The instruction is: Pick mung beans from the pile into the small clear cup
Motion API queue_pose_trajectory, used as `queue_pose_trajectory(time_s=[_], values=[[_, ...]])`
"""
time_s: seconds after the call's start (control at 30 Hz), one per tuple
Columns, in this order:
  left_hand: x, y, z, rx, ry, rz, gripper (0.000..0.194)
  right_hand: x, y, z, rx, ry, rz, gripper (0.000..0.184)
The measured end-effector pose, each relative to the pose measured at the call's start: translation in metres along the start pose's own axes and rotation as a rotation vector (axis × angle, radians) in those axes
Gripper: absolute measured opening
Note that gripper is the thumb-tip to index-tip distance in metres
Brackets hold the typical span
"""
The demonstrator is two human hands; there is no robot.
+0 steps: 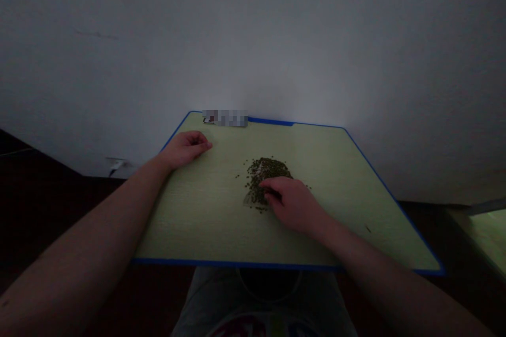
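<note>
A pile of small dark green-brown grains, bean-like in look (269, 166), lies on the pale tabletop (205, 210) with a few strays around it. Something thin and see-through, perhaps plastic film (250, 199), shows at its lower left edge. My right hand (294, 202) reaches over the pile's near right side, fingers curled and fingertips among the grains; what sits between them is hidden. My left hand (185, 148) rests at the table's left edge, away from the pile. Its fingers are bent in, thumb and forefinger tips close together, and I cannot make out anything inside.
A blue rim (245, 264) borders the table. At the back edge lies a flat, blurred-out item (229, 118), against a grey wall (276, 37). A small dark sliver (368, 229) lies at the right. A plugged-in socket (117, 165) is low on the left wall.
</note>
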State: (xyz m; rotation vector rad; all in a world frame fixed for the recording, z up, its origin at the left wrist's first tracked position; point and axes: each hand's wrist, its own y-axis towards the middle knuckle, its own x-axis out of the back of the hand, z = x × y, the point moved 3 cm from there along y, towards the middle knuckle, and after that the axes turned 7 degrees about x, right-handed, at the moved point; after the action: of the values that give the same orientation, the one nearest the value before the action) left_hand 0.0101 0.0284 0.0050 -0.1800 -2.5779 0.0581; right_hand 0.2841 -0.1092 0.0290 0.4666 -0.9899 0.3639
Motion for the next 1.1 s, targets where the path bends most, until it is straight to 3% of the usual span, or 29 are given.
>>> queue_pose_trajectory(time_s=[0.27, 0.6, 1.1], values=[[0.000, 0.002, 0.000, -0.038, 0.007, 0.005, 0.024, -0.001, -0.004, 0.010, 0.110, 0.089, 0.128, 0.031], [0.000, 0.002, 0.001, -0.034, 0.016, -0.010, 0.024, 0.006, -0.020, 0.022, 0.046, 0.076, 0.262, 0.031], [-0.001, 0.000, -0.001, -0.042, 0.016, -0.001, 0.024, 0.004, -0.069, 0.019, -0.172, 0.230, 0.149, 0.029]])
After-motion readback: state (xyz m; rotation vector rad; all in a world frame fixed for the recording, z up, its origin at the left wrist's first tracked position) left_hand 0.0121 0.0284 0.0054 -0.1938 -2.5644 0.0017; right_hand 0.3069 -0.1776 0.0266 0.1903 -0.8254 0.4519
